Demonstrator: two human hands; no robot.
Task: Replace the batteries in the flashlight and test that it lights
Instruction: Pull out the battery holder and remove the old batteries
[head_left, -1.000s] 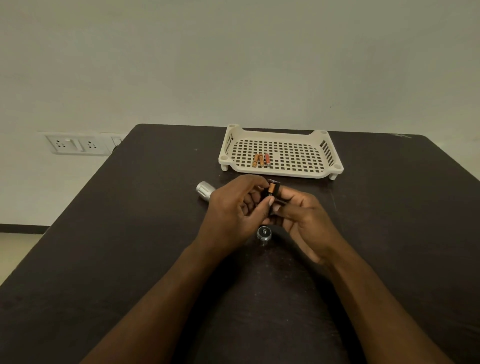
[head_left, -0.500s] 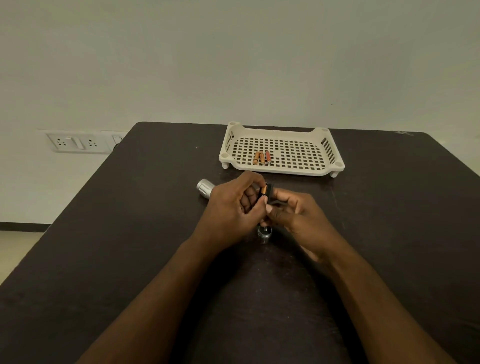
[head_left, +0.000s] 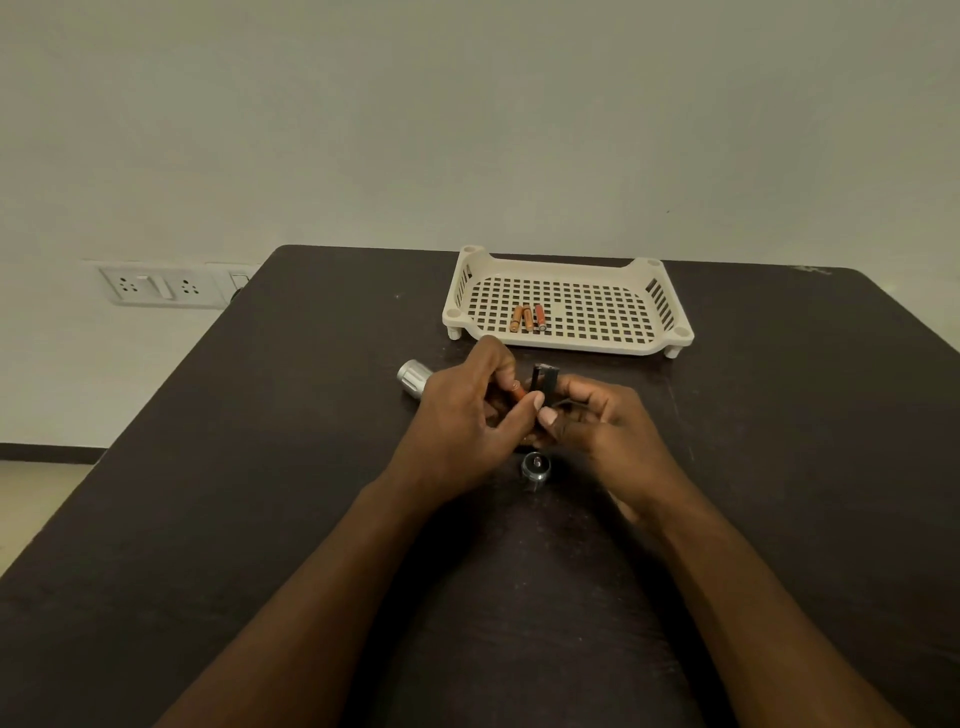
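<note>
Over the last second I had worked a battery (head_left: 515, 388) sideways out of the black holder (head_left: 545, 378). My left hand (head_left: 467, 415) pinched that battery while my right hand (head_left: 602, 423) gripped the holder, above the table's (head_left: 260, 467) middle. The flashlight body (head_left: 414, 378) and its cap (head_left: 535, 466) lay beside my hands, and three batteries (head_left: 528, 317) waited in the tray (head_left: 566, 345) near the far edge, so I judged removal was underway.

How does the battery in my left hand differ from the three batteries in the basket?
The battery is pinched in the left hand beside the black holder that the right hand grips; the three batteries lie loose, side by side, on the basket floor. The former is mostly hidden, the latter fully visible. All look orange.
</note>
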